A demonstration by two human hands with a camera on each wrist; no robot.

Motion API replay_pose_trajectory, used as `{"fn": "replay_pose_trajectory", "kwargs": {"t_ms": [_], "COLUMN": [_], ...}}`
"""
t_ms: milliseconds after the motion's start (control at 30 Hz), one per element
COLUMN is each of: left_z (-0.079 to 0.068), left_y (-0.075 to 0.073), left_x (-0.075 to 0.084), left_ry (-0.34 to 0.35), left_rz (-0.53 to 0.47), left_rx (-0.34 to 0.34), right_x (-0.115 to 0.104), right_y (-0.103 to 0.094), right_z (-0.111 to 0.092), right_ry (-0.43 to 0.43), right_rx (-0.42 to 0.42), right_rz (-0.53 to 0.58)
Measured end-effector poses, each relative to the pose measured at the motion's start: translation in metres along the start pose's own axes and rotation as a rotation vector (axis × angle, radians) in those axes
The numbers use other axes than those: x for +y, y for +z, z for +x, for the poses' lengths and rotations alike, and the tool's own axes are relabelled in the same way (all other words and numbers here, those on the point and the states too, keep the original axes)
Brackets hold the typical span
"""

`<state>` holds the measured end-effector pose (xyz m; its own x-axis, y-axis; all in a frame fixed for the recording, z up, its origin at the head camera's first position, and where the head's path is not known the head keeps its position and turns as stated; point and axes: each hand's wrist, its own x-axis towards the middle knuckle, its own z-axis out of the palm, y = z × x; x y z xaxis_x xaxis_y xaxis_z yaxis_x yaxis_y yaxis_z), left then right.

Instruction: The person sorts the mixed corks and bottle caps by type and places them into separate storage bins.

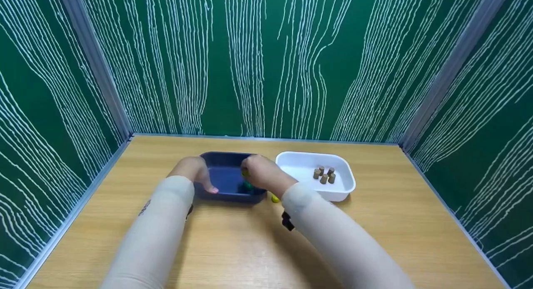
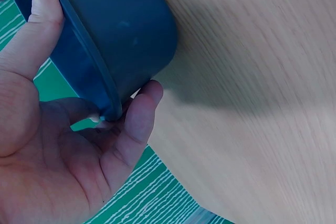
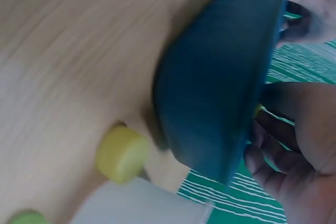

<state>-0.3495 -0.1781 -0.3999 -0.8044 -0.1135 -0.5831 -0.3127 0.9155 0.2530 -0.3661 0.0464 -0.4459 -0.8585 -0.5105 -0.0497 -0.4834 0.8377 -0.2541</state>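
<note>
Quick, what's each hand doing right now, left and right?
Left hand: grips the blue tray by its rim.
Right hand: fingers reach into the blue tray; grip cannot be told.

Yellow disc beside blue tray

A white tray sits on the wooden table, holding a small cluster of brown cylinders that stand upright, some apparently touching. Green panels with white wavy lines wall the table on three sides.
</note>
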Motion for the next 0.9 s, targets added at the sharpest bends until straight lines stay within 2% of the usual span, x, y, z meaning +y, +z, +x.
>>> {"fn": "replay_pose_trajectory", "kwargs": {"t_ms": [100,367,667,900], "left_z": [-0.001,0.002,0.009,0.012], "left_y": [-0.001,-0.001,0.001,0.002], "left_x": [0.0,0.004,0.002,0.0], "left_ry": [0.008,-0.033,-0.043,-0.047], "left_rz": [0.026,0.053,-0.003,0.01], "left_rx": [-0.007,-0.051,-0.025,-0.024], "right_x": [0.002,0.005,0.009,0.009], "right_y": [0.009,0.023,0.031,0.029], "right_z": [0.009,0.023,0.023,0.022], "right_ry": [0.003,0.011,-0.009,-0.005], "right_rx": [0.016,0.03,0.031,0.003], "right_rz": [0.017,0.004,-0.005,0.018]}}
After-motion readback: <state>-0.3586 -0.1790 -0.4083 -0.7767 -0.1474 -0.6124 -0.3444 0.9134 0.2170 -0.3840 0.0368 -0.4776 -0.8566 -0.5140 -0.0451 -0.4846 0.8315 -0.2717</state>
